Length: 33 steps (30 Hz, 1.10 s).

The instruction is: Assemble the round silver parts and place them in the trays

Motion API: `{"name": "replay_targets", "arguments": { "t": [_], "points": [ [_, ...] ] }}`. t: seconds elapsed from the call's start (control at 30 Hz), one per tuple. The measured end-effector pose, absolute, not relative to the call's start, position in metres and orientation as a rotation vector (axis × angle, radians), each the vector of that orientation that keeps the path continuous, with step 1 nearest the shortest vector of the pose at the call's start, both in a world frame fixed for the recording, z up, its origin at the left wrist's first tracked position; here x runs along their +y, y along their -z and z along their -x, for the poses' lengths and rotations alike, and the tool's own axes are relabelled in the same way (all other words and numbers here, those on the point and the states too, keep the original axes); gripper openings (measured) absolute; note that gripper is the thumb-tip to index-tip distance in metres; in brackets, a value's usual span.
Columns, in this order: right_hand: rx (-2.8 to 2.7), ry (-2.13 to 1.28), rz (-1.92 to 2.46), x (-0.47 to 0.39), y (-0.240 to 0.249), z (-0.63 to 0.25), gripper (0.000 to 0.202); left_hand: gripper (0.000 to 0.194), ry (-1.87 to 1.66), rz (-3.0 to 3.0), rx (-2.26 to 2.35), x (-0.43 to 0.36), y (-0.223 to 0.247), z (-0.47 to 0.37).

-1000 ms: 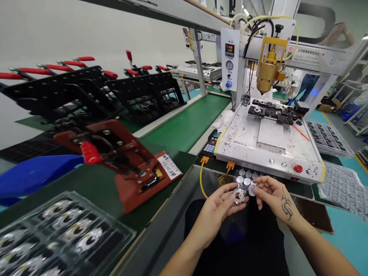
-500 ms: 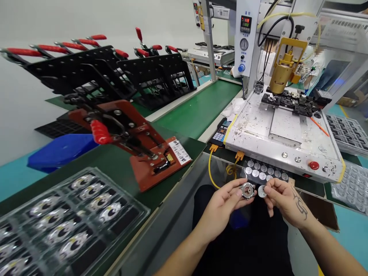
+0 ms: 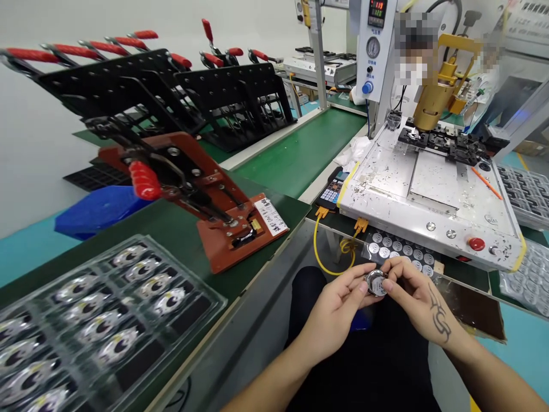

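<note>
My left hand [image 3: 341, 303] pinches a shiny round metal watch case [image 3: 369, 277] between thumb and fingers, above my lap. A silvery printed disc [image 3: 377, 285] lies against the case's round face, covering its opening. At the disc's right edge, the thumb and fingers of my right hand [image 3: 414, 297] are closed on it. Whether the disc is fully seated I cannot tell. Just beyond my hands lies a dark sheet of similar round discs [image 3: 397, 247].
Left stands a clear tray [image 3: 206, 306] of metal watch cases. Behind it is a red-brown toggle-clamp fixture [image 3: 214, 252]. A white bench machine [image 3: 386, 197] with a gold cylinder head [image 3: 432, 103] stands ahead right; a yellow cable [image 3: 316, 246] hangs below. Black clamp fixtures [image 3: 235, 97] line the back.
My right hand has moved left and brought the disc onto the watch case; before, the two were apart. The view has shifted slightly, and a person now shows behind the machine.
</note>
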State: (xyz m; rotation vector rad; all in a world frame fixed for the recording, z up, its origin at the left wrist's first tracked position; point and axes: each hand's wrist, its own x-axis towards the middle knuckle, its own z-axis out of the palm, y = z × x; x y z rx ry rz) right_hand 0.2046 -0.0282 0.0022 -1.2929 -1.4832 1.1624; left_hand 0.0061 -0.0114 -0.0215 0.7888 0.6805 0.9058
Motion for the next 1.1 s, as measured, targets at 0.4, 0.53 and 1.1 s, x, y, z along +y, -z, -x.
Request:
{"name": "replay_targets", "arguments": {
  "t": [0.4,0.53,1.1],
  "points": [
    [-1.472,-1.171,1.317,-0.03,0.002,-0.203,0.025,0.044,-0.908,-0.895,0.714,-0.018,0.016,-0.006],
    [-1.484,-1.145,1.33,-0.031,0.003,-0.201,0.025,0.042,-0.905,-0.928,0.737,-0.019,0.016,-0.009],
    [-1.755,-0.692,1.429,-0.033,0.02,-0.203,0.014,0.038,-0.896,-1.256,0.925,-0.022,0.027,-0.007]
  ]
}}
